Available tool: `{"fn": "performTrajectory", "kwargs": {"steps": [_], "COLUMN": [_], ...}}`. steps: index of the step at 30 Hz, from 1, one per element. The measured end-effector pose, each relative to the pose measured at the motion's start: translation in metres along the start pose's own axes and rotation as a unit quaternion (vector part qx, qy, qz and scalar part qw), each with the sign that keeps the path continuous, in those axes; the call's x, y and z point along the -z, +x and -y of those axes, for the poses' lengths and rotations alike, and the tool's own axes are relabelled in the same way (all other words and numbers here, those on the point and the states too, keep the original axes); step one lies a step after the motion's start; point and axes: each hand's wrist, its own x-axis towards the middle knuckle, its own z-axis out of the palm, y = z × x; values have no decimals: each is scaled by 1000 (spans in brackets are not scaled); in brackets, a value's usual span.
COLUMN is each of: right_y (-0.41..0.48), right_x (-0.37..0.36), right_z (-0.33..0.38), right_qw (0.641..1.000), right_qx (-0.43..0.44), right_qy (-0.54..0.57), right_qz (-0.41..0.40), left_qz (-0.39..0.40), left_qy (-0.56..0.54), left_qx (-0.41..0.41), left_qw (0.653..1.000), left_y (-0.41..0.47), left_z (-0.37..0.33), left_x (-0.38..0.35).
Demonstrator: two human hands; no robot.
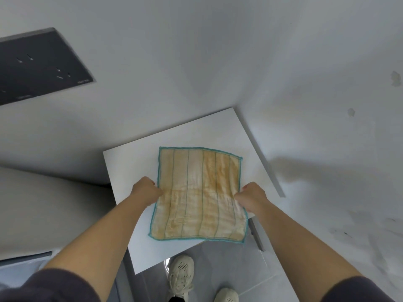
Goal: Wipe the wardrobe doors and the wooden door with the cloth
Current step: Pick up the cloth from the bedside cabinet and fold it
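The yellowish, teal-edged square cloth (199, 192) is held spread, pinched at opposite edges by the left hand (148, 190) and right hand (250, 195), and door wiping is judged not yet started.

One wide-angle view, worn on the person's head, faces forward and steeply down onto a small white table (122, 162), close beneath it. Pale walls (218, 51) bend around the frame's edges, and the shoes (181, 273) on the grey floor (250, 269) show past the table's near edge.

White table (135, 171), dark wall panel (39, 66), pale shoes (181, 273)
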Motion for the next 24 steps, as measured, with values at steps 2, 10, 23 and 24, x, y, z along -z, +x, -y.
{"fn": "performTrajectory", "kwargs": {"steps": [2,10,23,24], "right_y": [5,6,-48,-51], "right_x": [-10,7,78,81], "right_z": [-2,-2,21,22], "right_qw": [999,993,982,982], "right_qx": [-46,-30,168,177], "right_qy": [25,105,86,49], "right_qz": [7,-41,-33,-43], "left_qz": [29,-10,-104,-115], "left_qy": [-35,-237,-155,-132], "left_qx": [28,-22,-193,-200], "left_qw": [999,971,963,964], "left_y": [1,-11,-51,-55], "left_z": [-2,-6,-24,-27], "left_x": [-7,5,65,67]}}
